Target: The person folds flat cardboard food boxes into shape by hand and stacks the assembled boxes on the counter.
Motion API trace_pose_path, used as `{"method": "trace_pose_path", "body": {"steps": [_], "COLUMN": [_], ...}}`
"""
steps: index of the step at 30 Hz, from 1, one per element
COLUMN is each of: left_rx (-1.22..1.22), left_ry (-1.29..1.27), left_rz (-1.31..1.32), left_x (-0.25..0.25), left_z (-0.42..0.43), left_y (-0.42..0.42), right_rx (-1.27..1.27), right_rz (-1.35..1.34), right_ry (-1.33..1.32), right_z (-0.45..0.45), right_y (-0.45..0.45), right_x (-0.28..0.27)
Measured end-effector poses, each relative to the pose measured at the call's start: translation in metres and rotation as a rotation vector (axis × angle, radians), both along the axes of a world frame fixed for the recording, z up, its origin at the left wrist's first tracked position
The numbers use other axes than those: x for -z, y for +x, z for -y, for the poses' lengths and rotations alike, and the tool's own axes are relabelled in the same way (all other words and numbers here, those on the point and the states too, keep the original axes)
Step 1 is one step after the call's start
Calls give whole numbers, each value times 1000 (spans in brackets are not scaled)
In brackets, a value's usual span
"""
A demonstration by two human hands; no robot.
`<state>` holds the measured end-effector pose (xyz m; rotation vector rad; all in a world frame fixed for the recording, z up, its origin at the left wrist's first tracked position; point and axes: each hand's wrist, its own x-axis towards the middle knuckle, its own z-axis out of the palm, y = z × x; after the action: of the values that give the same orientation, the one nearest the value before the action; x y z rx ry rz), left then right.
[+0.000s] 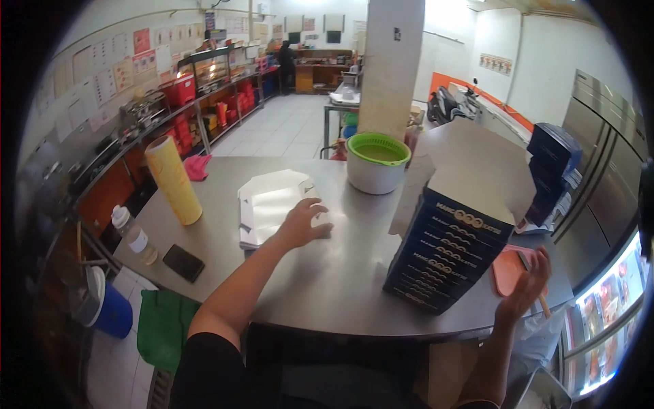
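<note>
My left hand (pixel 304 223) is open, fingers spread and slightly curled, over the right edge of a white cardboard food box (pixel 272 198). I cannot tell whether it touches the box. That box lies on the steel table with its pale inside facing up, apparently on top of others. My right hand (pixel 526 286) is open and raised to the right of a tall stack of dark blue printed boxes (pixel 446 252), holding nothing. A flat grey-white cardboard sheet (pixel 477 160) with angled edges tops the stack. Behind my right hand is a pinkish-orange tray (pixel 505 269).
On the steel table (pixel 313 286) are a yellow roll (pixel 174 180), a clear bottle (pixel 134 235), a black phone (pixel 184 263) and a white tub (pixel 375 176) with a green basket. More dark blue boxes (pixel 550 174) stand at right. A person (pixel 287 67) stands far back.
</note>
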<state>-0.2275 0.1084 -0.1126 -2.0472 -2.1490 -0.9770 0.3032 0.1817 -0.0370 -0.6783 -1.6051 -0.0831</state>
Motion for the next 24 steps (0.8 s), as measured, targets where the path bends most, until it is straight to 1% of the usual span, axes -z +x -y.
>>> {"method": "trace_pose_path", "body": {"steps": [1,3,4,5,7,9,11,12,13,15,16,19,21,22,24], "left_rx": [-38,-112,-111,-107,-120,-155,-206,-232,-255,-286,-256,-191,-191,-185,-183], "left_ry": [-28,-76,-93,-109,-152,-202,-169,-151,-155,-174,-188,-210,-197,-196,-197], "left_rz": [24,66,59,52,26,-10,-44,-59,-135,-295,-263,-200,-183,-185,-182], "left_x": [14,34,41,46,46,32,37,40,46,57,57,56,58,58,61], "left_z": [5,13,15,16,18,19,15,13,14,15,16,18,19,18,18], "left_y": [-15,-38,-44,-49,-49,-37,-29,-25,-20,-10,-8,-12,-15,-16,-19], "right_rx": [126,198,236,145,-88,-436,-646,-620,-590,-561,-543,-402,-367,-356,-422], "right_rz": [-10,67,101,63,103,117,474,621,766,916,986,1097,1091,1093,1006], "right_ry": [56,300,423,534,705,540,110,21,-74,-145,-186,-181,-267,-309,-380], "right_z": [12,28,37,47,58,76,94,104,111,104,98,87,85,84,77], "right_y": [-6,-5,-12,-29,-65,-115,-145,-168,-189,-218,-226,-236,-232,-228,-220], "right_x": [-4,-3,-8,-7,-6,15,39,41,41,64,77,98,100,101,107]}}
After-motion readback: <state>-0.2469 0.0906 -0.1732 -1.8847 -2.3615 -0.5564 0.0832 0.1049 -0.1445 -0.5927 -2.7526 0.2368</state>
